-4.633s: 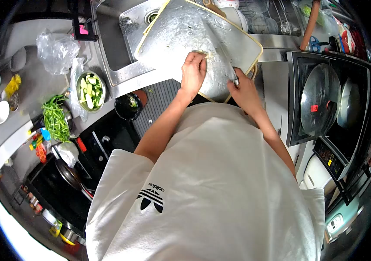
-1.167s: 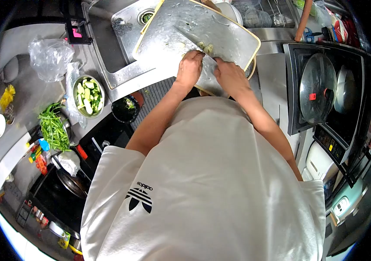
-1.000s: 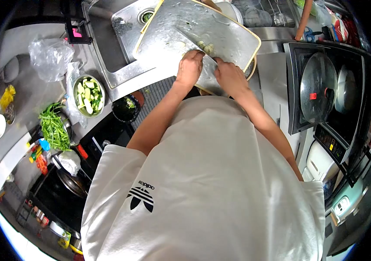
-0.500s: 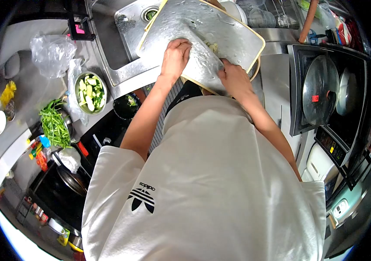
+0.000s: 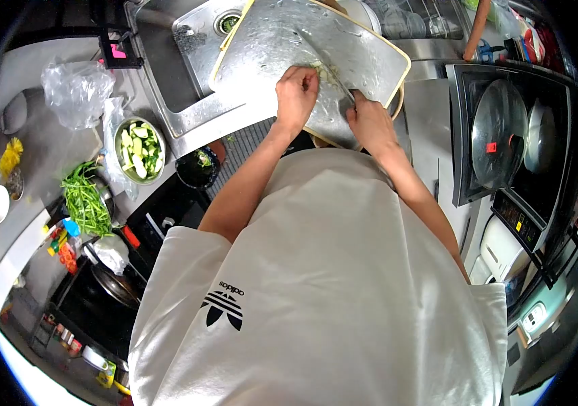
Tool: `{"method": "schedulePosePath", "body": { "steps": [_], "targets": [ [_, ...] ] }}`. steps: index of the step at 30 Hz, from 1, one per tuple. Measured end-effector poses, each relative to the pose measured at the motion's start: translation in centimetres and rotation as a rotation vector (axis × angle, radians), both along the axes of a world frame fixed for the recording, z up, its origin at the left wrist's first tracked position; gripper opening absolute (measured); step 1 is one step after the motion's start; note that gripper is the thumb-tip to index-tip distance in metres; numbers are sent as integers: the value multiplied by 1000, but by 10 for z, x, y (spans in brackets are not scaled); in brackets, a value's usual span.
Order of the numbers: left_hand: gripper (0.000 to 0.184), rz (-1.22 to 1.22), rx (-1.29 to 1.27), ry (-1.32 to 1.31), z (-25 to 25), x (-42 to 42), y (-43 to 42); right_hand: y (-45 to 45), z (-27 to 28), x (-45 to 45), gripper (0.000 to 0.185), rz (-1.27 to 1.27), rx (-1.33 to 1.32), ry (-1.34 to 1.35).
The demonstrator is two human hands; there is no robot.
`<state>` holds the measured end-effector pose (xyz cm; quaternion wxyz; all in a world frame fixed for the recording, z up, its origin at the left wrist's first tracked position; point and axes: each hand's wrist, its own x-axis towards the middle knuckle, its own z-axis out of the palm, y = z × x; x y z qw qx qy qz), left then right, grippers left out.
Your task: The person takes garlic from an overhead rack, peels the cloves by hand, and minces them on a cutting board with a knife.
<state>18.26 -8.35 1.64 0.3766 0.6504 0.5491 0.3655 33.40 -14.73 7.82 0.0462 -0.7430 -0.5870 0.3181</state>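
Observation:
A metal cutting board [image 5: 255, 51] with a yellowish rim lies across the sink edge, wet and strewn with small scraps. My right hand [image 5: 372, 123] is wrapped round the handle of a knife [image 5: 330, 72], whose blade slants up and left over the board. Just left of the blade, my left hand [image 5: 297, 97] is closed with its fingers bent together at the board; whatever they hold is hidden. Pale chopped bits [image 5: 318, 65] lie beside the blade, near my left fingertips.
Left of the board is a sink [image 5: 167, 68]. A bowl of cut green vegetable [image 5: 139, 150], a heap of green stalks [image 5: 87, 203] and a plastic bag [image 5: 76, 91] sit on the left counter. A dark bin [image 5: 197, 166] stands below. A glass lid [image 5: 499, 135] is on the right.
My left hand has moved right, closer to the knife, and its fingers are more bunched. The knife has turned more edge-on, while my right hand has shifted only slightly.

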Motion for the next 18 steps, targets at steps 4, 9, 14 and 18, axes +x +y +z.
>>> {"method": "schedulePosePath", "body": {
  "steps": [4, 9, 14, 18],
  "targets": [
    [12, -78, 189, 42, -10, 6, -3, -2, -6, 0, 28, -1, 7, 4],
    [17, -171, 349, 198, -16, -2, -3, -3, -1, -1, 26, -28, 36, 39],
    [17, -211, 290, 179, -17, -3, -2, -3, 6, -7, 27, -39, 1, 56],
    [16, -137, 227, 99, -12, -2, 0, -4, 3, -8, 29, -30, 13, 38]
  ]
}}
